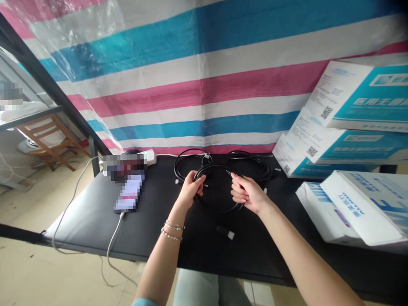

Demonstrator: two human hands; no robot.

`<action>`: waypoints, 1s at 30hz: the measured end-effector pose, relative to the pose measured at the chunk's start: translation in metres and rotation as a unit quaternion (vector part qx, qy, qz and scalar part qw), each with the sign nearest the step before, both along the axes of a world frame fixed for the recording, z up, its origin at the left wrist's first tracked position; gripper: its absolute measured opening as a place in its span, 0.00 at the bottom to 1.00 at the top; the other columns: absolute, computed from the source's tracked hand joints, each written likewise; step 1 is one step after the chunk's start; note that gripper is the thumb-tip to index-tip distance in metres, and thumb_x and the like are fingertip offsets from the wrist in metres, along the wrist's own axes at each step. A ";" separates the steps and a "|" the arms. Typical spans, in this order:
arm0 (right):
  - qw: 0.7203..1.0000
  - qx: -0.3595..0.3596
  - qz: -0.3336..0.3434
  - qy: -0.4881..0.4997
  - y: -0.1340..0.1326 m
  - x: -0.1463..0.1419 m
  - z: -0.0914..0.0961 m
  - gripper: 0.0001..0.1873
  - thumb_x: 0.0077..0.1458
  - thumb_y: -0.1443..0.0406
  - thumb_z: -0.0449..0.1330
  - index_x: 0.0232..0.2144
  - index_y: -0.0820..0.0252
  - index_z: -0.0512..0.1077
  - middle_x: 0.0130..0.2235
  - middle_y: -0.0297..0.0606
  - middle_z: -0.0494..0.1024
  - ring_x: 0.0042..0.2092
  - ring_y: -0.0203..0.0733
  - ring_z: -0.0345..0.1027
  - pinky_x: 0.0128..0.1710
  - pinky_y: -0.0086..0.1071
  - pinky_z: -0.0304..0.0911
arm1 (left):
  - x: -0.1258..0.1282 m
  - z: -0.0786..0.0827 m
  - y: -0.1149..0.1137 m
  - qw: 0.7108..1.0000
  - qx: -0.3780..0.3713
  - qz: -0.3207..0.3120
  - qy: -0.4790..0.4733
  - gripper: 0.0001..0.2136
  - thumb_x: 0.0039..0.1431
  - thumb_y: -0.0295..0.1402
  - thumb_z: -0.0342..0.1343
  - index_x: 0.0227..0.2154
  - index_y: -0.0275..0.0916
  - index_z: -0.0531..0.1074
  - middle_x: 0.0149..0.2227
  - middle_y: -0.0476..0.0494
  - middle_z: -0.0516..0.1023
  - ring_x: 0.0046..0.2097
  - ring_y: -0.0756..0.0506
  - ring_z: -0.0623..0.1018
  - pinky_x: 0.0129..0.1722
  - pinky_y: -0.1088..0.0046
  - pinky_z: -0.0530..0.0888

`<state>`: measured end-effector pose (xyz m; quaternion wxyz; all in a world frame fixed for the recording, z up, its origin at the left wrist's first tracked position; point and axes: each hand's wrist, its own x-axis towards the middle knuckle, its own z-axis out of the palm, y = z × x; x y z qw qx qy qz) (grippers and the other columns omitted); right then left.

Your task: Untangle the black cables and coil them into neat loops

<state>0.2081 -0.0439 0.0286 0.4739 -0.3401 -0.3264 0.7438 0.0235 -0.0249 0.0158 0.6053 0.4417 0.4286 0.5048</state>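
Observation:
Between my hands is a black cable (220, 211) wound into a round coil. My left hand (192, 188) is closed round the coil's left side. On its right side my right hand (248, 194) is closed with curled fingers, gripping the cable; a thin dark end sticks up by the thumb. Behind my left hand lies another coiled black cable (176, 165) with pale-tipped ends. A third black coil (263, 161) rests behind my right hand. Nearer to me, a black plug with a white end (225, 232) lies on the black tabletop (159, 222).
A phone (129, 192), blurred, lies on the left with a white charging cord (115, 240). Behind it is a white power strip (151, 156). Teal-and-white boxes (362, 141) and white boxes (371, 204) stand on the right. A striped plastic sheet (201, 85) hangs behind.

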 end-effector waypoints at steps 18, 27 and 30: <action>0.992 0.084 -0.065 -0.061 0.001 0.001 0.001 0.14 0.44 0.60 0.64 0.19 0.59 0.62 0.15 0.25 0.63 0.19 0.29 0.58 0.25 0.30 0.65 | 0.003 0.006 -0.004 0.998 -0.017 -0.019 -0.059 0.17 0.46 0.43 0.60 0.35 0.40 0.64 0.14 0.62 0.48 0.13 0.59 0.49 0.13 0.84 0.45; 0.868 0.271 -0.142 -0.392 0.010 0.016 -0.003 0.27 0.39 0.59 0.65 0.44 0.53 0.67 0.45 0.40 0.68 0.40 0.42 0.67 0.37 0.38 0.65 | 0.003 0.006 -0.010 0.981 -0.052 -0.183 0.038 0.18 0.47 0.44 0.59 0.35 0.38 0.66 0.16 0.62 0.47 0.14 0.60 0.50 0.13 0.85 0.45; 0.786 0.363 -0.097 -0.491 0.010 0.017 -0.007 0.20 0.42 0.60 0.64 0.40 0.52 0.70 0.44 0.40 0.69 0.44 0.46 0.65 0.42 0.41 0.62 | 0.004 0.005 -0.010 0.980 -0.050 -0.185 0.047 0.18 0.46 0.44 0.59 0.36 0.37 0.67 0.16 0.61 0.47 0.14 0.60 0.50 0.13 0.84 0.45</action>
